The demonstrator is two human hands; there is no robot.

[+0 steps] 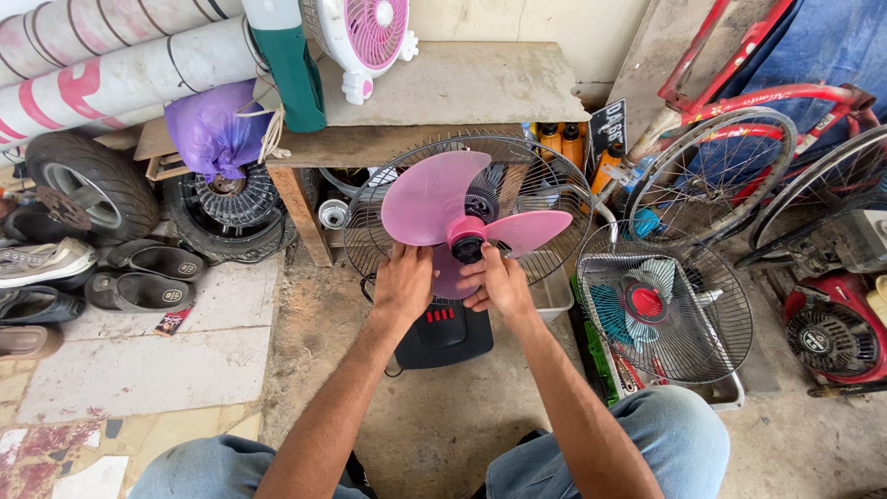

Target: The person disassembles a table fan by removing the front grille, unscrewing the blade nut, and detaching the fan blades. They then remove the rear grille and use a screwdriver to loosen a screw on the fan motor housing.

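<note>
A table fan stands on the floor in front of me, with pink blades (434,199), a wire rear guard (545,171) and a black base (445,334) with red buttons. The front guard is off. My left hand (404,282) grips the lower blade from the left. My right hand (497,277) has its fingers closed on the dark hub cap (467,248) at the blades' centre. My knees in blue jeans (647,434) frame the bottom of the view.
A second fan with teal blades (651,300) in a wire cage lies to the right. Red bicycles (739,139) lean at the back right, with a red engine (832,333) beside them. A wooden bench (443,92) holds a small pink fan (365,32). Tyres (88,185) and sandals (139,277) lie left.
</note>
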